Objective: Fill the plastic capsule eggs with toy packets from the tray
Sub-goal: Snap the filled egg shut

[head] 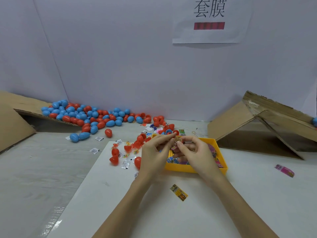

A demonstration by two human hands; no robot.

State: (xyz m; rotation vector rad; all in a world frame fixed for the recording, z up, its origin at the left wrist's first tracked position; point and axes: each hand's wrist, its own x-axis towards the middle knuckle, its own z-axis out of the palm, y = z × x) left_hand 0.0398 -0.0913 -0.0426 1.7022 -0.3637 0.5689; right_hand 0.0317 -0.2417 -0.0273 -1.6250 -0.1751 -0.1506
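A yellow tray (181,168) with several colourful toy packets sits at the table's middle. Above its left part, my left hand (154,153) and my right hand (193,152) meet and together pinch one small toy packet (177,140) between fingertips. Open red egg halves (127,148) and small white sachets lie just left of the tray. A heap of closed blue and red capsule eggs (89,115) spreads along the back left wall. One yellow packet (179,192) lies on the white sheet in front of the tray.
A tipped cardboard box (15,121) lies at the far left and another (260,127) at the right. A pink packet (284,170) lies alone to the right. A paper sign (209,19) hangs on the back wall.
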